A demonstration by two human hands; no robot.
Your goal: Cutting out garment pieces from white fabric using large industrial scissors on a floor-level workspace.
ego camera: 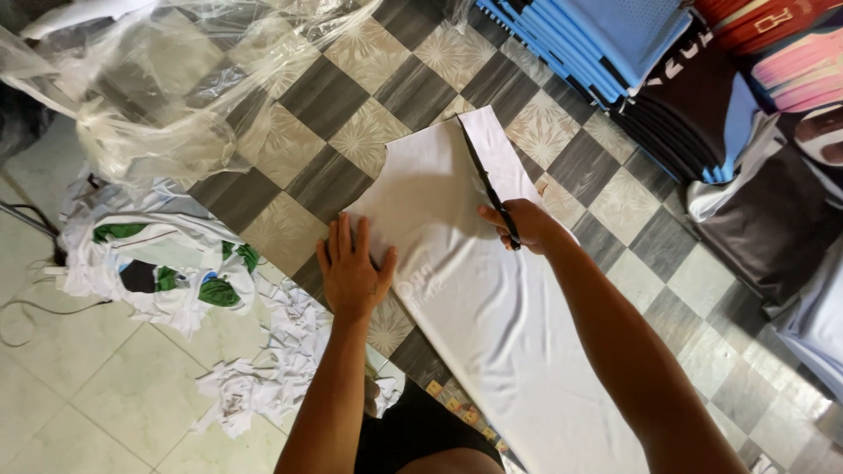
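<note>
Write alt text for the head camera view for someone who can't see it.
A right hand cuts a white fabric sheet with black scissors on a checkered tile floor, while the left hand presses the fabric flat. White scraps lie left; folded blue garments are stacked above.

Floor: I see a checkered tile floor (351, 96), pale tiles at my left.
Middle: white fabric sheet (492, 316) lies flat.
Left: white cloth scraps (272, 360), crumpled garments (158, 263), clear plastic wrap (167, 88).
Right: stacked folded garments (702, 105).
</note>
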